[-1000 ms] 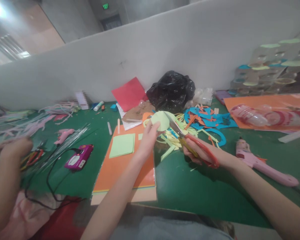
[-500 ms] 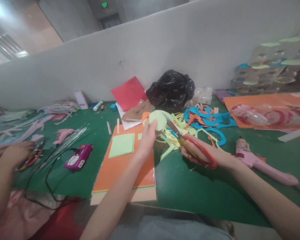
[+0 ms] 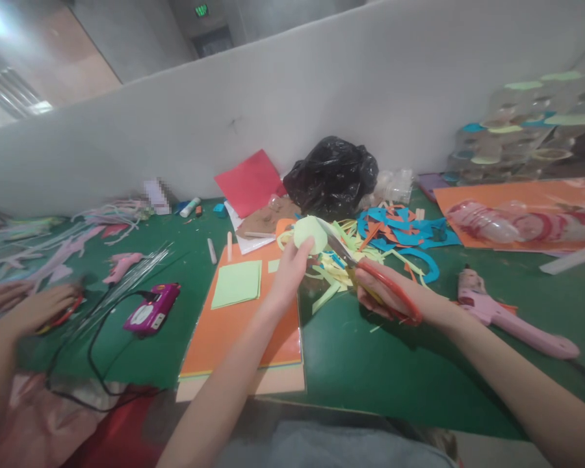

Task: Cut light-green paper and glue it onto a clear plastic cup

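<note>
In my left hand is a pale green paper piece with a rounded outline, pinched at its lower edge. My right hand grips a pair of scissors with red and yellow handles; their blades point up and left at the paper's right edge. Below and left of the paper lies a stack of pale green square sheets, resting on orange paper in a clear sleeve. Yellow-green paper scraps spread beneath the blades.
Behind stand a black plastic bag and blue paper offcuts. A pink glue gun lies at right, near plastic bottles on orange paper. At left, a co-worker's hand is by other scissors, near a purple power box.
The pale green paper has turned slightly in my left hand, while the scissors stay at its right edge. The co-worker's hand at left has shifted over the other scissors.
</note>
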Tool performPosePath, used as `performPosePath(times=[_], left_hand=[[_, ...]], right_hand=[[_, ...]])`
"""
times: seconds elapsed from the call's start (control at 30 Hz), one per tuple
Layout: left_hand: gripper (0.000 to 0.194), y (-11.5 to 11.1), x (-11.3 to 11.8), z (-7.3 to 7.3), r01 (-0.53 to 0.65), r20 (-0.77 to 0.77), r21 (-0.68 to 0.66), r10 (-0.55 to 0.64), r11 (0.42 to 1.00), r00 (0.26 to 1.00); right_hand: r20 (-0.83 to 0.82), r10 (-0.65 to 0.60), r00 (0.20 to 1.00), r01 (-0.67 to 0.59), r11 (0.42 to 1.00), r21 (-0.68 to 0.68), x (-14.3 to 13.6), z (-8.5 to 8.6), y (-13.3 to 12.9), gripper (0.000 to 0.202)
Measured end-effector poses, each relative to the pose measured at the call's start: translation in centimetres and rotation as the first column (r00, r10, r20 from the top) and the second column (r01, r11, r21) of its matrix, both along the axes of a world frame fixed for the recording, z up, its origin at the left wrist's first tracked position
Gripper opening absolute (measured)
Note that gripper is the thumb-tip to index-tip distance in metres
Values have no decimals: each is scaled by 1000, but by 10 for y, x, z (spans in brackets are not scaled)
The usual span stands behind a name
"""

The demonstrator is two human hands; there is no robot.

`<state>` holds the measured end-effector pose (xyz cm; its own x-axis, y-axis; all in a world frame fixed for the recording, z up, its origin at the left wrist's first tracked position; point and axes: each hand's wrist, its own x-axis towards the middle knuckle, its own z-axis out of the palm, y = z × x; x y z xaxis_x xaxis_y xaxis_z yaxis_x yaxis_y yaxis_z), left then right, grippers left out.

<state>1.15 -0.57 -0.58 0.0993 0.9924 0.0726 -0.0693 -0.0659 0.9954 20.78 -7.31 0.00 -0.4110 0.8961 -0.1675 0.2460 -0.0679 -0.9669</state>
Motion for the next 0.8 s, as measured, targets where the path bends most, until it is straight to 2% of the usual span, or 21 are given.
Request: performPosePath(times=[0.13, 0.37, 0.57, 0.8], left_hand=[[31, 0, -1, 1, 17, -29, 23, -17, 1000, 999], [32, 0, -4, 2, -43, 36, 59, 41, 997, 999], [23, 1, -3, 3, -22, 8, 67, 21, 998, 1000], [23, 0, -5, 4, 16, -119, 80, -6, 997, 993]], right_hand=[[9, -43, 999, 43, 997, -68, 0, -5, 1, 52], [-24, 18, 1000, -17, 999, 39, 1, 6, -4, 57], [-85, 96, 992, -98, 995, -17, 2, 0, -2, 54], [-16, 71, 997, -70, 997, 28, 4, 1, -3, 50]])
